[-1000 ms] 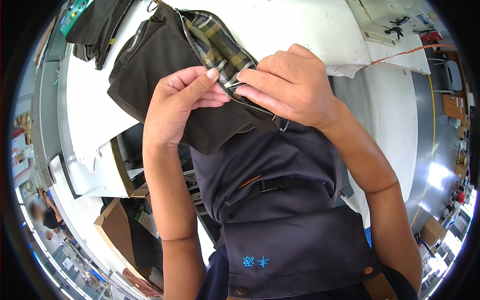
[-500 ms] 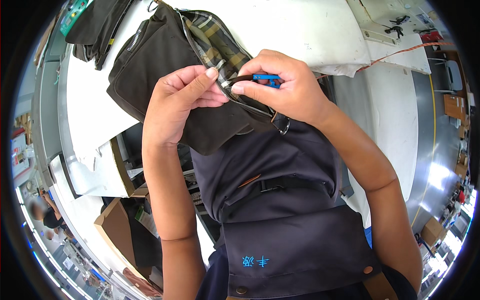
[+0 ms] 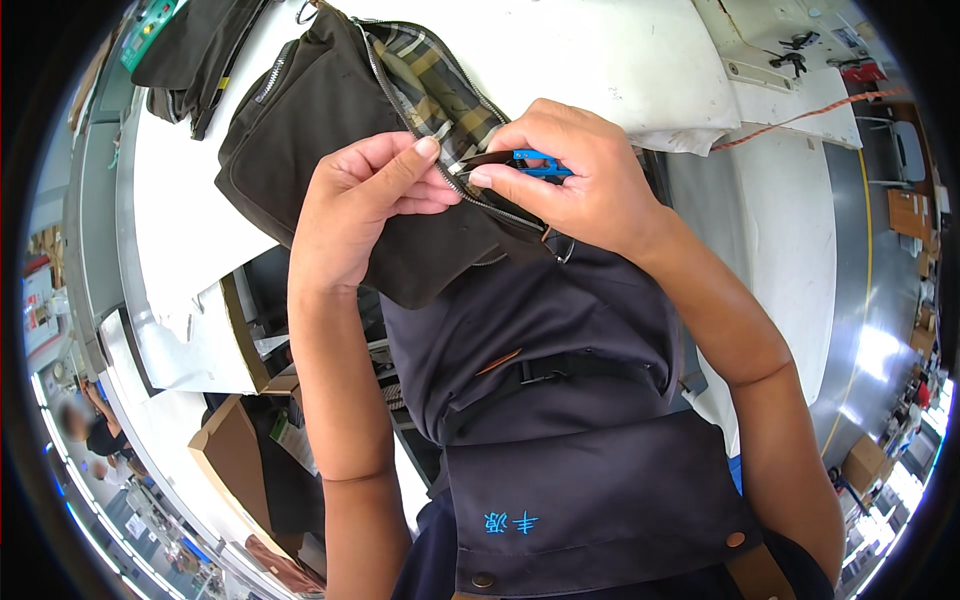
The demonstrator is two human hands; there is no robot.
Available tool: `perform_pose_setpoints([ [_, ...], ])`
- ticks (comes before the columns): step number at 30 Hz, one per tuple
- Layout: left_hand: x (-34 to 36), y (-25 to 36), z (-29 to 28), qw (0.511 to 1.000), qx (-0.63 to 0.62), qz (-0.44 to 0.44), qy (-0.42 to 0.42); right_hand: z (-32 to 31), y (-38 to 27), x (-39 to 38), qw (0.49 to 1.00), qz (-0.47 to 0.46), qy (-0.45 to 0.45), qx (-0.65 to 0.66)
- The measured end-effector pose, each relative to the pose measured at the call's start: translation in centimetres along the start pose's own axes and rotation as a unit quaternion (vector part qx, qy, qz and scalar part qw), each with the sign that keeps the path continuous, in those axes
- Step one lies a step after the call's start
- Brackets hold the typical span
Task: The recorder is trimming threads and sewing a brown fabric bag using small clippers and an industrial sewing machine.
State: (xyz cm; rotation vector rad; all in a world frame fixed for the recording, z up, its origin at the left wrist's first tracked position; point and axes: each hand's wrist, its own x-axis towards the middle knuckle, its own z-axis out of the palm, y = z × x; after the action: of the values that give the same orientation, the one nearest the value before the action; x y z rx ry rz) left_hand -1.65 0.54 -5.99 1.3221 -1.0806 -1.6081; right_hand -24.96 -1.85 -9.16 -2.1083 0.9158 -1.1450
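A dark olive-brown fabric bag [image 3: 300,140] lies at the upper middle, its long zipper open on a yellow, grey and white plaid lining [image 3: 420,75]. My left hand [image 3: 370,200] is closed on the bag's zipper edge, thumb and fingertips pinching it. My right hand [image 3: 590,180] grips blue-handled thread snips [image 3: 535,163], whose dark blades point left into the opening, close to my left fingertips and the white-striped lining. A metal ring hangs at the bag's lower right end, just below my right hand.
A white worktable [image 3: 630,60] holds another dark bag [image 3: 195,60] at upper left, beside a green device [image 3: 143,32]. Clamps [image 3: 790,62] and an orange cord [image 3: 810,114] are at right. A cardboard box [image 3: 230,460] is lower left. A co-worker [image 3: 100,430] is at the far left.
Compared with a second ago, my right hand has turned and lowered slightly, bringing the blue snips into view. In the last half second it shifted slightly right. My left hand is nearly still.
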Motion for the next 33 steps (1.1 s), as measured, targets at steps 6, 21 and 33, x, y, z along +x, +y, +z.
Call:
perform_pose_setpoints([
  [6, 0.1, -0.1, 0.0, 1.000, -0.001, 0.002, -0.004, -0.2, 0.0, 0.1, 0.999, -0.027, -0.007, -0.042],
  [21, 0.1, 0.0, 0.3, 1.000, 0.023, -0.001, 0.008, -0.4, -0.8, -0.2, 0.999, 0.044, -0.001, -0.002],
  [33, 0.1, -0.1, 0.2, 1.000, 0.022, 0.002, 0.004, -0.5, -0.4, -0.3, 0.998, -0.023, -0.007, -0.058],
])
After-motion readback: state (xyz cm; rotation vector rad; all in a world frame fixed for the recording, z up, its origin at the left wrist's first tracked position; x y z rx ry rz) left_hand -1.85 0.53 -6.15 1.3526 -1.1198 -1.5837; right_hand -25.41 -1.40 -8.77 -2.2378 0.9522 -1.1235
